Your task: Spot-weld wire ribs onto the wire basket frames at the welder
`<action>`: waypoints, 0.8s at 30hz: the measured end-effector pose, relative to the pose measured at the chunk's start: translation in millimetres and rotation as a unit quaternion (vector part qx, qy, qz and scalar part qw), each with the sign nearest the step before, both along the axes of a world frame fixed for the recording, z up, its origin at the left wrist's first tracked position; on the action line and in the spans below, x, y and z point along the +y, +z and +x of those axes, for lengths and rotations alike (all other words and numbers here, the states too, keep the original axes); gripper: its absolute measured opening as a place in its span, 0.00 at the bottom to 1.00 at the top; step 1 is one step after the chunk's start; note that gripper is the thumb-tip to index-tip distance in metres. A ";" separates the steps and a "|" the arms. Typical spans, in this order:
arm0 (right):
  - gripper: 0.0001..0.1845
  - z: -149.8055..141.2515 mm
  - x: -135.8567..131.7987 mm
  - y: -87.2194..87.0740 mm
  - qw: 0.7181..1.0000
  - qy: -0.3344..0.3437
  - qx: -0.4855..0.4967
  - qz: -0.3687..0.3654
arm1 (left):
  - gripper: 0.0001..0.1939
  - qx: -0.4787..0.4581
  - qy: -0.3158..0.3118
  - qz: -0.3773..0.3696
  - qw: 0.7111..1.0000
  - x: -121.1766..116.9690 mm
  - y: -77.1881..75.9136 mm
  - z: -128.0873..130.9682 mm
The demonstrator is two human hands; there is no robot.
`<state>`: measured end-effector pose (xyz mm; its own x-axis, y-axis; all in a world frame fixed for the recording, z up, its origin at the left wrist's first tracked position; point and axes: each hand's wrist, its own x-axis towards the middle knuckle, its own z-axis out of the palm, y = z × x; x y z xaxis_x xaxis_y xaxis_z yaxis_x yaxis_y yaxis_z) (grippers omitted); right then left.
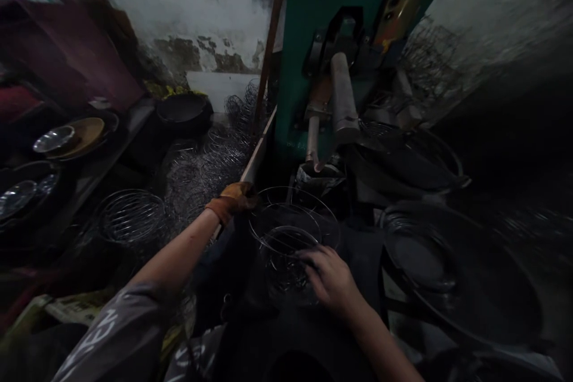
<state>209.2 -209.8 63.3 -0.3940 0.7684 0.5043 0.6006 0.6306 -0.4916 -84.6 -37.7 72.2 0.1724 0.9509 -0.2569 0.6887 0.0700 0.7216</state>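
Note:
My left hand (233, 198), in an orange-brown work glove, is closed on the left edge of a large thin wire ring (333, 215). My bare right hand (330, 279) has its fingers bent at the near right edge of a smaller wire ring (290, 228), seemingly gripping it; the fingertips are dark and hard to make out. The rings overlap above my lap. Beneath them, small shiny wire pieces (286, 271) lie in a dark heap.
Ahead stands a green machine (298, 30) with a thick metal arm (344, 95) above a thinner rod (313, 140). Coiled wire (192, 173) and a round wire grill (132, 216) lie left. A wide dark pan (487, 274) holding wire rings (421, 256) sits right.

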 end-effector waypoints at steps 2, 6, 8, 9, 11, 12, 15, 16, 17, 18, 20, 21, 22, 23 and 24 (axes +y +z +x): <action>0.16 1.3 0.9 1.7 1.000 -0.008 0.011 -0.003 | 0.23 -0.029 -0.025 0.029 0.999 -14.5 13.2 -3.8; 0.13 4.6 8.9 6.7 0.999 -0.024 0.012 -0.020 | 0.31 -0.092 -0.189 0.168 0.963 -54.7 34.2 -9.9; 0.11 6.3 15.4 9.4 0.999 -0.033 0.011 -0.026 | 0.29 -0.086 -0.254 0.219 0.938 -70.5 30.2 -9.2; 0.11 7.2 19.1 10.8 0.999 -0.035 0.014 -0.029 | 0.26 -0.082 -0.266 0.236 0.931 -75.6 24.4 -7.8; 0.10 8.8 26.5 14.1 0.999 -0.032 0.021 -0.038 | 0.21 -0.090 -0.250 0.259 0.929 -79.5 10.2 -4.2; 0.10 9.7 29.9 16.1 0.998 -0.032 0.024 -0.043 | 0.19 -0.099 -0.230 0.258 0.933 -78.6 3.9 -2.3; 0.09 12.1 37.6 22.8 0.998 -0.037 0.023 -0.051 | 0.18 -0.111 -0.172 0.216 0.955 -69.1 -3.4 3.3; 0.09 12.6 39.4 25.1 0.998 -0.038 0.022 -0.049 | 0.17 -0.115 -0.165 0.205 0.958 -65.3 -2.0 5.4; 0.09 12.8 40.9 27.1 0.998 -0.037 0.019 -0.044 | 0.17 -0.123 -0.164 0.200 0.958 -61.8 0.7 7.9; 0.08 12.7 42.4 28.9 0.999 -0.035 0.016 -0.036 | 0.18 -0.134 -0.166 0.204 0.955 -58.8 3.9 10.9; 0.08 11.6 46.0 31.0 0.999 -0.032 0.006 -0.019 | 0.19 -0.157 -0.167 0.215 0.949 -54.6 10.3 17.9; 0.07 10.8 48.2 31.4 0.999 -0.032 0.001 -0.014 | 0.20 -0.169 -0.165 0.218 0.947 -53.4 12.8 21.6; 0.07 10.0 50.9 31.5 0.999 -0.033 -0.005 -0.012 | 0.20 -0.181 -0.161 0.218 0.945 -52.5 14.7 25.1; 0.07 9.4 53.9 31.3 0.999 -0.034 -0.009 -0.010 | 0.19 -0.194 -0.154 0.216 0.944 -52.1 16.2 28.1; 0.07 9.3 57.0 31.2 0.999 -0.035 -0.009 -0.011 | 0.18 -0.207 -0.144 0.213 0.944 -52.1 17.1 30.2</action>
<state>218.5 -152.7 94.5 -0.3482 0.8048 0.4807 0.6512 0.5765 -0.4936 -54.4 -89.8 89.4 0.4404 0.8514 0.2850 0.2884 -0.4347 0.8531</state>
